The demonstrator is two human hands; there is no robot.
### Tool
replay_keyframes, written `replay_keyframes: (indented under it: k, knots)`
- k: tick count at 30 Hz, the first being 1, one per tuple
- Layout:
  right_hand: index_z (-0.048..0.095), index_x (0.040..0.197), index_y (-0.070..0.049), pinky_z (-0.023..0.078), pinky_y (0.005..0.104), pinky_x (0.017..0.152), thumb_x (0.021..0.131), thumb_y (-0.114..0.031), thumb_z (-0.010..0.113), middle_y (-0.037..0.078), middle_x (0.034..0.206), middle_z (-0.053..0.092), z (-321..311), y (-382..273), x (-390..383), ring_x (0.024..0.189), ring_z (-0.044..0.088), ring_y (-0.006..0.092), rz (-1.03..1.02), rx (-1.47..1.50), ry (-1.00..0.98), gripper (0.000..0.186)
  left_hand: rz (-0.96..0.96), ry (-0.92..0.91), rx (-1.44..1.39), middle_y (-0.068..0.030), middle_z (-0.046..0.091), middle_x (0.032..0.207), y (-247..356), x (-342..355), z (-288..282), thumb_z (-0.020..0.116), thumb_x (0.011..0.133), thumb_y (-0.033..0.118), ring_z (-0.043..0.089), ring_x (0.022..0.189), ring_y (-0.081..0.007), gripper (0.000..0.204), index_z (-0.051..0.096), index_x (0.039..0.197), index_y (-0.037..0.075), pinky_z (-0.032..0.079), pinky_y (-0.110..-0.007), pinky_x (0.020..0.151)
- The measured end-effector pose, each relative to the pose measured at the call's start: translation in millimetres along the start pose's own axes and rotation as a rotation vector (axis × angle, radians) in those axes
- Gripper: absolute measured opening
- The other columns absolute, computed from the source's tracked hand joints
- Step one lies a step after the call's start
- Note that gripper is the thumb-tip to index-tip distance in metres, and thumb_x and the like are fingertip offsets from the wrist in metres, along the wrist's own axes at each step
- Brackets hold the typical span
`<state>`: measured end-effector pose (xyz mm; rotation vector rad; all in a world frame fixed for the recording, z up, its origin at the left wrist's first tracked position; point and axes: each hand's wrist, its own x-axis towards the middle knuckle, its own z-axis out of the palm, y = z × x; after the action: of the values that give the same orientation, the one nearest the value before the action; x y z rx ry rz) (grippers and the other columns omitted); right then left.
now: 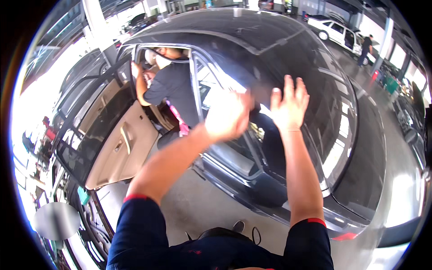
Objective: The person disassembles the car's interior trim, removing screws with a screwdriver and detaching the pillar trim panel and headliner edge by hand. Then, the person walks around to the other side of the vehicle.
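Both my arms reach out over the side of a dark car (234, 42). My left hand (228, 116) is in front of the rear side window; glare and motion smear its fingers, and a dark blur lies just off their tips. My right hand (290, 105) is open, fingers spread and pointing up, in front of the roof edge near the rear window (330, 119). I see nothing in it. Whether either hand touches the car I cannot tell.
At the left a car door (121, 139) with a beige inner panel stands open. A person (173, 90) in a dark shirt leans into the doorway. Another person (366, 49) stands far right near a white car (333, 30). Car parts (85, 225) lie at the lower left.
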<state>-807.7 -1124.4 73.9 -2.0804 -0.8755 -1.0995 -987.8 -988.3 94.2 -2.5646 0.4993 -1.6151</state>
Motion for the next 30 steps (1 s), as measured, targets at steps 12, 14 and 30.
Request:
replay_keyframes:
  k: [12,14,30]
  knots:
    - [0.056,0.145,-0.011,0.048,0.0554,0.101,0.104,-0.043,0.049,0.030,0.141,0.055,20,-14,-4,0.127,0.057,0.0459,-0.070,-0.168,0.038,0.053,-2.074,-1.781,-0.308,-0.0125,0.073,0.116,504,-618,-454,0.063,0.089,0.022,0.067,0.112,-0.0342,0.026,0.075,0.108,0.010,0.055,-0.047,0.090]
    - [0.051,0.151,-0.020,0.045,0.0575,0.107,0.104,-0.055,0.040,0.029,0.148,0.051,29,-19,-4,0.134,0.053,0.0442,0.200,-0.279,-0.082,0.060,-2.251,-1.621,-0.295,-0.0143,0.073,0.114,559,-614,-483,0.061,0.090,0.024,0.068,0.109,-0.0356,0.027,0.075,0.107,0.009,0.055,-0.047,0.088]
    - [0.046,0.155,-0.030,0.039,0.0533,0.115,0.098,-0.066,0.034,0.013,0.160,0.044,48,-45,4,0.142,0.048,0.0366,0.483,-0.249,-0.130,0.069,-2.176,-0.441,0.071,-0.0147,0.076,0.101,492,-550,-441,0.060,0.094,0.025,0.074,0.094,-0.0282,0.031,0.072,0.113,0.004,0.058,-0.038,0.087]
